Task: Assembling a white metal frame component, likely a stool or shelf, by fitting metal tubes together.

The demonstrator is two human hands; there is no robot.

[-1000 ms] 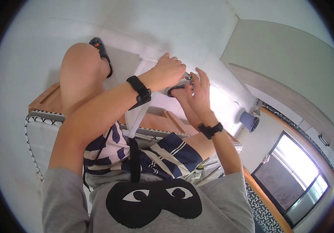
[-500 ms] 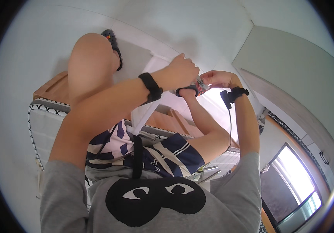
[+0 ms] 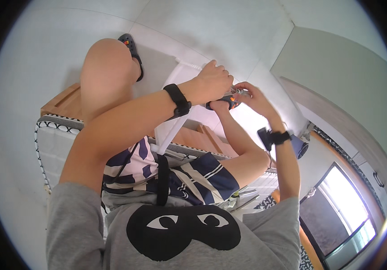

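My left hand (image 3: 212, 82) is closed in a fist, and its grip is hidden from above. Right beside it, the fingers of my right hand (image 3: 255, 100) are pinched round a small silvery metal piece (image 3: 242, 92); its exact kind is too small to tell. The two hands almost meet at this piece. Beneath my left wrist a white flat panel (image 3: 168, 130) slants from my lap up toward the left hand. Whether the left hand touches the panel cannot be made out. Black straps with small devices sit on both wrists.
I sit on a cushioned seat with patterned piping (image 3: 58, 127) over a wooden base (image 3: 63, 101). My feet wear dark clogs (image 3: 130, 45) on the pale tiled floor (image 3: 99, 22). A pale cabinet (image 3: 337, 76) stands at the right, with a bright window (image 3: 342, 198) lower down.
My right hand has turned round the metal piece, its wrist swinging lower and its fingers now reaching from the right. The left hand has barely moved. A dark blue cylinder has come into sight behind the right wrist.
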